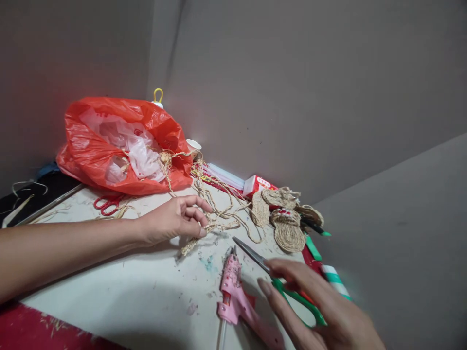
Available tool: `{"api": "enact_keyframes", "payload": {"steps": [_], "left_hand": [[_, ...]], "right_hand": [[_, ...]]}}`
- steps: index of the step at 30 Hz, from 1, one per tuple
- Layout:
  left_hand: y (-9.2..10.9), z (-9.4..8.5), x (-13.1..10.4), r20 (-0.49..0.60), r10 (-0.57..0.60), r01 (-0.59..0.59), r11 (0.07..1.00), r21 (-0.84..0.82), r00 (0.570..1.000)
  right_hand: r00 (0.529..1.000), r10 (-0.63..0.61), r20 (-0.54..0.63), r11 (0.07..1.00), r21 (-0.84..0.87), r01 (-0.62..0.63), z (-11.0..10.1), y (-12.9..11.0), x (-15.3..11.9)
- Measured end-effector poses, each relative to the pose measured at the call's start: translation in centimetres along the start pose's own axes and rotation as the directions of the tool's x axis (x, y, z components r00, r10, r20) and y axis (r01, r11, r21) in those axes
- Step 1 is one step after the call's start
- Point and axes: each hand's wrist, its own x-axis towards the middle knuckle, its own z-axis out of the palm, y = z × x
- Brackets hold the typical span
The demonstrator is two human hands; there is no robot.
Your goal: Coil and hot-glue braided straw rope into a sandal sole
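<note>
My left hand pinches a straw cord between thumb and fingers, with a short braided straw piece just below it. At the lower right, my right hand has its thumb and index finger apart around the green-handled scissors; no firm grip shows. The scissors' blades point up and left, nearly closed. Between the hands lies a pink glue gun, its nozzle close to the scissor tips.
A red plastic bag stands at the back left, red scissors before it. Loose cord trails across the white board. Woven straw soles, a red and white box and a paper cup line the back.
</note>
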Motion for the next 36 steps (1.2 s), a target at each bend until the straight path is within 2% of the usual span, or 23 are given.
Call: {"api": "enact_keyframes", "payload": {"steps": [1, 3, 7, 11, 16, 22, 27, 33, 36], "left_hand": [[0.0, 0.2, -0.2, 0.013, 0.006, -0.006, 1.0, 0.021, 1.0], [0.0, 0.5, -0.5, 0.046, 0.011, -0.014, 0.998, 0.057, 0.999], [0.1, 1.0, -0.9, 0.09, 0.03, -0.04, 0.993, 0.111, 0.995], [0.1, 1.0, -0.9, 0.082, 0.053, -0.066, 0.984, 0.168, 0.995], [0.1, 1.3, -1.0, 0.058, 0.068, -0.077, 0.983, 0.17, 0.996], [0.1, 1.8, -1.1, -0.008, 0.073, -0.071, 0.983, 0.167, 0.997], [0.0, 1.7, -1.2, -0.034, 0.079, -0.072, 0.982, 0.174, 0.996], [0.2, 1.6, -1.3, -0.068, 0.102, -0.091, 0.984, 0.155, 0.992], [0.2, 1.6, -1.2, -0.075, 0.097, -0.088, 0.989, 0.122, 0.992]], "right_hand": [[0.997, 0.001, -0.076, 1.0, -0.001, -0.001, 0.4, -0.2, 0.8], [0.99, -0.047, -0.133, 0.999, 0.018, 0.05, 1.7, -0.6, 2.6], [0.972, -0.214, -0.098, 0.962, 0.152, 0.228, 4.0, -0.6, 5.3], [0.962, -0.266, -0.067, 0.935, 0.226, 0.274, 4.5, -0.6, 5.9], [0.98, -0.176, -0.089, 0.96, 0.206, 0.191, 4.7, -1.2, 5.4], [0.992, -0.012, -0.126, 0.939, 0.34, 0.055, 5.2, -2.1, 5.5], [0.991, 0.007, -0.134, 0.93, 0.365, 0.043, 5.6, -2.6, 5.4], [0.988, 0.107, -0.114, 0.889, 0.457, -0.043, 6.1, -3.1, 4.8], [0.981, 0.125, -0.149, 0.892, 0.45, -0.045, 6.3, -3.4, 4.7]]}}
